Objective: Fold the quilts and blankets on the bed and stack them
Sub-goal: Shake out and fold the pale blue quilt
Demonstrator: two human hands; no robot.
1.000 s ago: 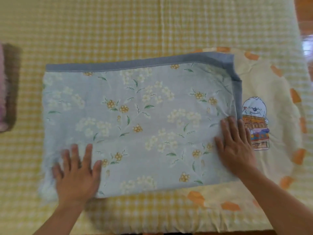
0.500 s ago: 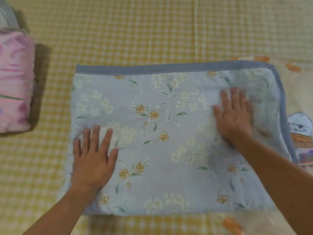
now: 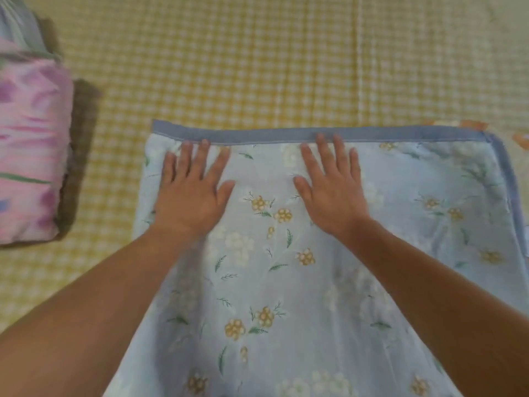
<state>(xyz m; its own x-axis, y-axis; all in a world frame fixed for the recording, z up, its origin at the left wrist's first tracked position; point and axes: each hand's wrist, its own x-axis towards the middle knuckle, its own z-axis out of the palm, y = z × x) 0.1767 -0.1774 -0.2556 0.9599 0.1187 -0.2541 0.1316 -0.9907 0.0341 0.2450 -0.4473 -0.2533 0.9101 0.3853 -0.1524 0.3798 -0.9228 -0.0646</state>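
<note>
A folded light-blue floral quilt (image 3: 300, 282) with a darker blue border along its far and right edges lies on the yellow checked bed (image 3: 257, 67). My left hand (image 3: 191, 190) lies flat on it near the far left corner, fingers spread and straight, fingertips touching the border. My right hand (image 3: 332, 190) presses flat beside it near the middle of the far edge, fingers straight. Under the quilt's right side a cream blanket with orange patches (image 3: 515, 138) peeks out.
A folded pink and purple patterned quilt (image 3: 31, 156) sits at the left edge of the bed on a brown item, with a striped cloth above it. Bare checked bedsheet stretches beyond the blue quilt.
Both hands slid away from me across the blue quilt to its far edge, and the right hand moved left toward the middle. The view shifted closer and rightward.
</note>
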